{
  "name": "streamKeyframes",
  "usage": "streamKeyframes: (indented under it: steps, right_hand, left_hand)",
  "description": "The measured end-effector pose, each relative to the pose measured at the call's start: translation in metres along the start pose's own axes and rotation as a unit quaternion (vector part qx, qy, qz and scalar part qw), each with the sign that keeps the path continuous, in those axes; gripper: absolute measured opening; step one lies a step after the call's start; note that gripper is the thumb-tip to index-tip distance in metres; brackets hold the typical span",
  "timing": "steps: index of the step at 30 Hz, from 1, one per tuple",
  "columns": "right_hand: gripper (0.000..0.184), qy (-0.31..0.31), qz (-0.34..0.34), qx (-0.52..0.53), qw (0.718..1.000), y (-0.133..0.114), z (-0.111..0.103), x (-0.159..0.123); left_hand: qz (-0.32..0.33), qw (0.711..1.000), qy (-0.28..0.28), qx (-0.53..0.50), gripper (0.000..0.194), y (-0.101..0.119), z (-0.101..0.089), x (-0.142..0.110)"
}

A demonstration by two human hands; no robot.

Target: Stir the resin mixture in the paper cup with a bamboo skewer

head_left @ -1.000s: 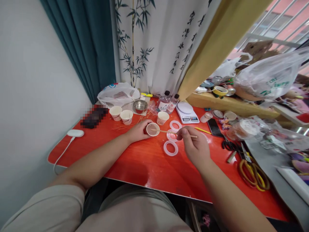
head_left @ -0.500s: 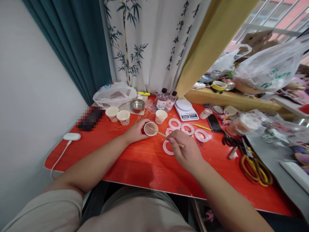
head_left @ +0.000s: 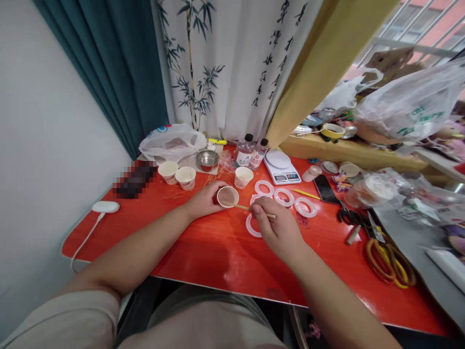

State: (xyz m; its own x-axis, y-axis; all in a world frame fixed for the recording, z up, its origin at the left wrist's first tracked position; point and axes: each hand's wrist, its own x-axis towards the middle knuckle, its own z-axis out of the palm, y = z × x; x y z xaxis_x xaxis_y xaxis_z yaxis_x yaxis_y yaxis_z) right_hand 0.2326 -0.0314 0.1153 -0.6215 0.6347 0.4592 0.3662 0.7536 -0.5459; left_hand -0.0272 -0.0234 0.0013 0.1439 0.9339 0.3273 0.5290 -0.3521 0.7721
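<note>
Head camera, looking down on a glossy red-orange tabletop [head_left: 109, 237]: the left hand [head_left: 203, 200] is closed around the side of a small white paper cup [head_left: 227, 197], which sits at the middle of the table. The right hand [head_left: 279, 230] pinches a thin wooden stick [head_left: 254, 211] between thumb and fingers, its far end reaching into that cup. What the cup holds is too small to tell.

Four translucent white rings lie just beyond and beside the right hand; the nearest [head_left: 250, 228] is partly covered by it, and another [head_left: 284, 197] lies near the fingers. Just past the cup stands a white paper cup [head_left: 243, 177], and two more white paper cups [head_left: 177, 175] stand further left. Behind them are a steel bowl [head_left: 207, 160], two clear plastic bottles [head_left: 250, 152] with black caps, and a white digital kitchen scale [head_left: 282, 168]. To the right lie a black smartphone [head_left: 325, 189], black-handled scissors [head_left: 347, 216], and yellow-handled scissors [head_left: 390, 264].
</note>
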Motion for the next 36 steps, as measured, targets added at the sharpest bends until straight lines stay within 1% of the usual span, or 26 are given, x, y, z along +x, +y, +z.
streamKeyframes:
  steps: [4,7,9,14,16,18,19,21,23,25,32,36]
  right_hand:
    - [0.026,0.066,0.002,0.035,0.997,0.002,-0.004,-0.008]
    - [0.025,0.090,0.017,0.072,0.993,0.001,-0.010,-0.015]
    - [0.024,0.106,0.014,0.090,0.990,-0.001,-0.014,-0.020]
    - [0.027,0.183,0.027,0.096,0.978,-0.004,-0.018,-0.033]
    - [0.028,0.200,0.025,0.090,0.975,-0.002,-0.018,-0.036]
    - [0.025,0.187,0.013,0.079,0.979,0.001,-0.017,-0.037]
    - [0.023,0.165,0.006,0.070,0.984,0.002,-0.016,-0.035]
    - [0.018,0.100,-0.017,0.049,0.994,0.004,-0.013,-0.031]
    - [0.017,0.033,-0.033,0.045,0.998,0.005,-0.009,-0.025]
    - [0.018,0.003,-0.034,0.059,0.998,0.006,-0.005,-0.021]
    - [0.016,0.024,0.016,0.080,0.996,0.007,-0.003,-0.017]
    - [0.018,0.032,0.030,0.092,0.995,0.009,0.000,-0.016]
  left_hand:
    - [0.004,1.000,-0.006,-0.012,0.063,0.002,-0.001,0.000]
    - [0.003,1.000,-0.008,-0.013,0.062,0.003,-0.001,0.000]
    - [-0.001,1.000,-0.008,-0.010,0.064,0.003,-0.001,0.000]
    - [-0.023,1.000,-0.016,-0.011,0.067,0.000,-0.001,0.000]
    - [-0.029,0.999,-0.021,-0.014,0.067,0.001,-0.002,0.000]
    - [-0.036,0.999,-0.026,-0.022,0.066,0.003,-0.003,0.001]
    - [-0.038,0.999,-0.029,-0.026,0.065,0.004,-0.004,0.002]
    - [-0.044,0.998,-0.038,-0.027,0.062,0.006,-0.004,0.003]
    - [-0.050,0.997,-0.047,-0.021,0.060,0.009,-0.005,0.003]
    - [-0.053,0.997,-0.056,-0.015,0.059,0.011,-0.006,0.004]
    - [-0.049,0.997,-0.065,-0.004,0.056,0.013,-0.006,0.005]
    - [-0.046,0.997,-0.060,-0.005,0.056,0.013,-0.006,0.005]
